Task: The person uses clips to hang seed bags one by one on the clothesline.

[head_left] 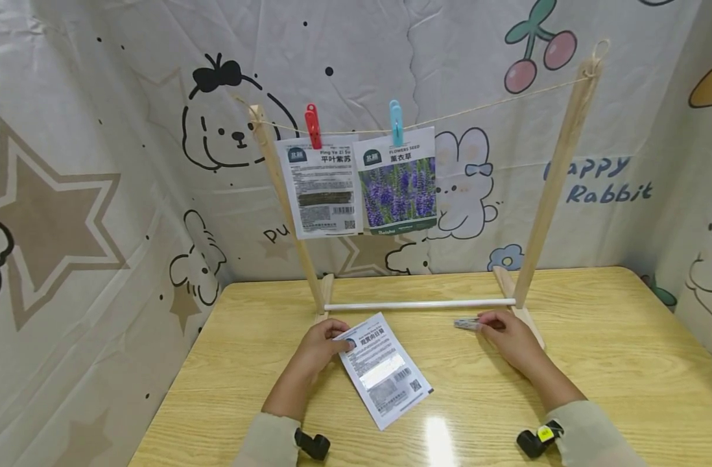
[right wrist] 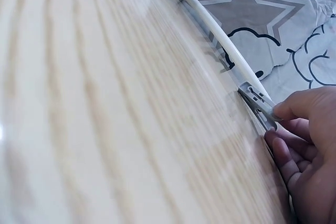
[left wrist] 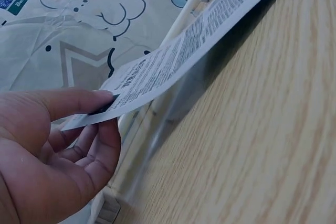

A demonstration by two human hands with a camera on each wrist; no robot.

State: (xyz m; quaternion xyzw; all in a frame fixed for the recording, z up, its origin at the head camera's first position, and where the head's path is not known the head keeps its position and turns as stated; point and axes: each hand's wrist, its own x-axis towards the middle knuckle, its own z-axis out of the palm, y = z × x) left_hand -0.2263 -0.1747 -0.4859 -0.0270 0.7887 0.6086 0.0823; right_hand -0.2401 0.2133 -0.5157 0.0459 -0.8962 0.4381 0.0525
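Left hand (head_left: pixel 318 347) pinches the top corner of a white printed seed packet (head_left: pixel 385 370) lying on the light wooden table (head_left: pixel 624 363), with open tabletop all round it. Right hand (head_left: pixel 508 334) pinches a small grey clothespin (head_left: pixel 467 323) just in front of the wooden drying rack's white crossbar (head_left: pixel 420 303).

Left wrist cam: thumb on top, fingers (left wrist: pixel 105 145) curled under, packet (left wrist: pixel 173 61) corner lifted off the wood.

Right wrist cam: fingertips (right wrist: pixel 286 111) grip the clothespin (right wrist: pixel 257 103) beside the bar (right wrist: pixel 220 30), cartoon cloth backdrop (right wrist: pixel 283 19) behind.
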